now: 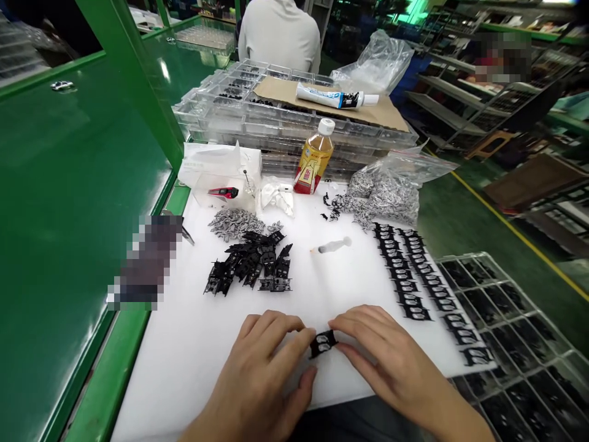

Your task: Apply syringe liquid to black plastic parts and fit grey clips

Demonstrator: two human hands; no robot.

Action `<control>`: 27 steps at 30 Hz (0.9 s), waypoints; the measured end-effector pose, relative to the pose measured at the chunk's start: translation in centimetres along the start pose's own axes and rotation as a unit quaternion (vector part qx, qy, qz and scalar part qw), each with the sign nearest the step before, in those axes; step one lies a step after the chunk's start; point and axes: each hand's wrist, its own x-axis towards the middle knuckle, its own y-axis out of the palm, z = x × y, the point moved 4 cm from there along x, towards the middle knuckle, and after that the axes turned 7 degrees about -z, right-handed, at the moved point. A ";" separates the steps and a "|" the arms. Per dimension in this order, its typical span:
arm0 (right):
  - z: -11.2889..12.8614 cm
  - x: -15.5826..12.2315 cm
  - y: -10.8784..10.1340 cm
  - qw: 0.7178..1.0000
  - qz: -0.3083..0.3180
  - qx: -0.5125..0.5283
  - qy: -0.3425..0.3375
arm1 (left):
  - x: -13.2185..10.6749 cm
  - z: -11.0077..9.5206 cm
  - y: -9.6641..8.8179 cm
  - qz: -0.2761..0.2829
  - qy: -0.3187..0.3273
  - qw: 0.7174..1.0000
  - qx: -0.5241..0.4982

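A small black plastic part (323, 344) sits between my left hand (260, 377) and my right hand (384, 356), held at its ends by the fingertips of both. It is a little above the white work mat (184, 368). Beyond my hands lies a loose heap of similar black parts (248, 261). To the right, similar parts stand in two slanting rows (405, 270). Small silver metal clips form a pile (234, 223) behind the heap, and more fill a plastic bag (384, 191).
Stacked transparent trays (294, 116) stand behind the mat, with a paste tube (335, 96) on cardboard above them. A drink bottle (317, 161) stands before them. A transparent tray of black parts (506, 325) lies at right. A green bench frame (105, 368) runs left; a seated person's back (279, 37) is ahead.
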 end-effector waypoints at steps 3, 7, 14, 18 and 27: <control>0.2 -0.2 -0.1 1.000 0.005 -0.012 -0.010 | 0.0 0.0 0.2 -0.011 0.025 0.999 0.030; 0.0 -0.3 0.2 1.000 -0.015 0.006 -0.011 | 0.1 0.3 0.4 -0.030 0.015 0.999 0.031; -0.8 -0.5 0.7 0.998 -0.036 0.038 -0.026 | 0.3 0.6 0.5 -0.031 -0.003 0.999 0.038; -0.8 -0.3 0.7 0.998 -0.048 0.043 -0.026 | 0.5 0.6 0.5 -0.031 -0.008 0.999 0.030; -1.2 0.1 0.9 0.996 -0.065 0.054 -0.022 | 0.6 1.1 0.8 -0.033 -0.015 0.999 0.021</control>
